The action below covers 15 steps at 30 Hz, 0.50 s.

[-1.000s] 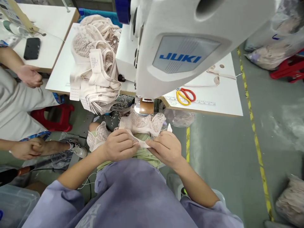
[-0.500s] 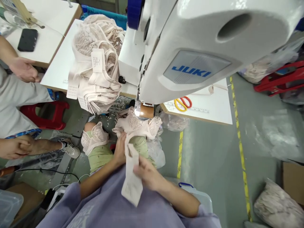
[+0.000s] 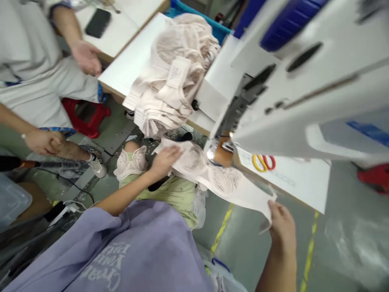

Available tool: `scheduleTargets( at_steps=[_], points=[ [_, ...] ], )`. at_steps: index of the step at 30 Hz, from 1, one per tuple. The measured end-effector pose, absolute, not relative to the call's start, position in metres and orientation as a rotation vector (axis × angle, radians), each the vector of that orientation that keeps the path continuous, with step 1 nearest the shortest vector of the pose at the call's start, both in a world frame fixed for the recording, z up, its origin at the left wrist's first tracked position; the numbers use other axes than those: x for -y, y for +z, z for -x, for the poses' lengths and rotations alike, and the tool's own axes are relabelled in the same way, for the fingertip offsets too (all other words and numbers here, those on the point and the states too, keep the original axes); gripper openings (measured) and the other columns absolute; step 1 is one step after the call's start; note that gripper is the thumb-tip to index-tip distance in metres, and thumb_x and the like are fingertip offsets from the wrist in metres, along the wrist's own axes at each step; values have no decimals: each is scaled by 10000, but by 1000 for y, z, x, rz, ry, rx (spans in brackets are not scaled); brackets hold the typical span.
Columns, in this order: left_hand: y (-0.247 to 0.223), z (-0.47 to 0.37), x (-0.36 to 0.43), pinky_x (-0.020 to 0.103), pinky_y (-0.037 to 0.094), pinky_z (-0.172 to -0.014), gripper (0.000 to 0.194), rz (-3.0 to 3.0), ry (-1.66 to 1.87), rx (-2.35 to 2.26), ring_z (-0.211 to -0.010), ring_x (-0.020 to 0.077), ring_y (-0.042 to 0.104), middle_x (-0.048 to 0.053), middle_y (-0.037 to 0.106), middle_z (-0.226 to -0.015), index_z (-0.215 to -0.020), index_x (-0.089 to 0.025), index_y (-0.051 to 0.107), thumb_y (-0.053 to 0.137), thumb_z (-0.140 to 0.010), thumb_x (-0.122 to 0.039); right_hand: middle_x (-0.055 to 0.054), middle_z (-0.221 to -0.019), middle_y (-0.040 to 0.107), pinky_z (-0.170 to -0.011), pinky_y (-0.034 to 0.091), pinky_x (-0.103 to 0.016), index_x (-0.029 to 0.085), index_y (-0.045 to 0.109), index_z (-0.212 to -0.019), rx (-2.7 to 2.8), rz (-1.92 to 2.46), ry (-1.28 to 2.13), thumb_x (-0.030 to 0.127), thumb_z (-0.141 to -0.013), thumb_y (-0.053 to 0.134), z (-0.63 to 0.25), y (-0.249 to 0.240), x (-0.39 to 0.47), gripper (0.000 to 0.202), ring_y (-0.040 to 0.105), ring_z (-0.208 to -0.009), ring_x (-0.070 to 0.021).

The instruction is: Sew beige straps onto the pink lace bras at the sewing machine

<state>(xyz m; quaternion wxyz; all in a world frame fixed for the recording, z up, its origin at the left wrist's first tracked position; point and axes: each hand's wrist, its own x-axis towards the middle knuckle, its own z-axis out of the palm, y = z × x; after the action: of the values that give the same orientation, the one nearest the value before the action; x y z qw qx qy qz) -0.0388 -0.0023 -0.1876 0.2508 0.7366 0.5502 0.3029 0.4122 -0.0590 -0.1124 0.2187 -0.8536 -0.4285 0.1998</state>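
A pale beige lace bra (image 3: 225, 182) is spread lengthwise across my lap, just below the work end of the white sewing machine (image 3: 273, 125). My left hand (image 3: 166, 161) grips its left side, fingers together over the fabric and slightly blurred. At the other end, my right hand (image 3: 282, 222) pinches the tip of the band and holds it stretched out to the right. Another lace bra (image 3: 131, 163) rests over my left knee. A rounded metal plate and brown block (image 3: 223, 152) at the machine's end touch or overhang the bra's upper edge; I cannot tell which.
A heap of beige bras (image 3: 173, 77) lies on the white table left of the machine. Scissors with yellow and red handles (image 3: 263, 163) lie on the tabletop at right. A co-worker sits at left, hands (image 3: 86, 56) apart from mine, near a black phone (image 3: 99, 23).
The bra has gone from bunched, with its band hanging before me, to spread wide. My right hand moved far right with the band end; my left hand moved up. The view turned left.
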Motion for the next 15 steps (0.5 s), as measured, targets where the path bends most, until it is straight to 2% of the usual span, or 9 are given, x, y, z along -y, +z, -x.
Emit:
scheduleTargets(
  at_steps=[1,3,5,8,9,11,13,15],
  points=[
    [-192,32,9,443,393,-1146,373,-1990,764,-1515,-1360,256,506,125,612,-1399,-1276,-166,648,524,-924,-164,-248,-840,722,-773,527,-630,148,711,-934,1250,2428,610,835,-577,536,-410,-131,54,794,698,-868,-485],
    [-204,34,24,375,474,-1060,418,-1910,657,-1621,-1265,249,580,123,639,-1356,-1257,-173,661,608,-844,-136,-286,-960,705,-836,478,-693,142,691,-980,1380,2563,608,841,-514,574,-396,-164,49,848,662,-957,-521],
    [-213,60,39,354,481,-1047,438,-1765,567,-1812,-1231,233,587,139,632,-1344,-1289,-156,633,588,-855,-119,-298,-1122,671,-852,507,-637,111,653,-1118,1505,2411,699,804,-624,541,-367,-183,50,858,666,-1006,-466],
    [-215,131,61,467,467,-1056,361,-1445,409,-2175,-1220,275,573,205,610,-1297,-1299,-73,584,509,-963,-182,-232,-1289,613,-997,468,-561,130,610,-1238,1742,1957,627,653,-838,516,-302,-182,51,665,587,-1209,-378],
    [-214,155,67,501,483,-1027,344,-1336,344,-2265,-1190,282,589,189,610,-1283,-1282,-86,585,534,-979,-243,-213,-1287,617,-1043,434,-557,140,621,-1230,1813,1834,605,601,-879,522,-277,-176,50,588,552,-1254,-363],
    [-208,195,74,480,537,-948,343,-1186,230,-2333,-1104,251,628,121,627,-1242,-1243,-136,600,599,-969,-344,-174,-1205,662,-1022,458,-516,163,648,-1188,1870,1671,747,520,-935,514,-231,-161,46,458,603,-1170,-314],
    [-200,215,77,438,564,-892,328,-1117,164,-2320,-1031,221,650,89,647,-1189,-1197,-151,620,621,-959,-376,-131,-1127,698,-967,501,-461,196,673,-1127,1946,1524,1013,469,-964,505,-191,-151,42,360,650,-1067,-272],
    [-190,212,79,419,565,-875,306,-1109,161,-2283,-995,207,654,84,657,-1149,-1162,-147,631,610,-966,-380,-104,-1096,712,-948,519,-431,221,689,-1083,2044,1371,1237,451,-974,500,-157,-150,41,316,660,-1050,-254]
  ],
)
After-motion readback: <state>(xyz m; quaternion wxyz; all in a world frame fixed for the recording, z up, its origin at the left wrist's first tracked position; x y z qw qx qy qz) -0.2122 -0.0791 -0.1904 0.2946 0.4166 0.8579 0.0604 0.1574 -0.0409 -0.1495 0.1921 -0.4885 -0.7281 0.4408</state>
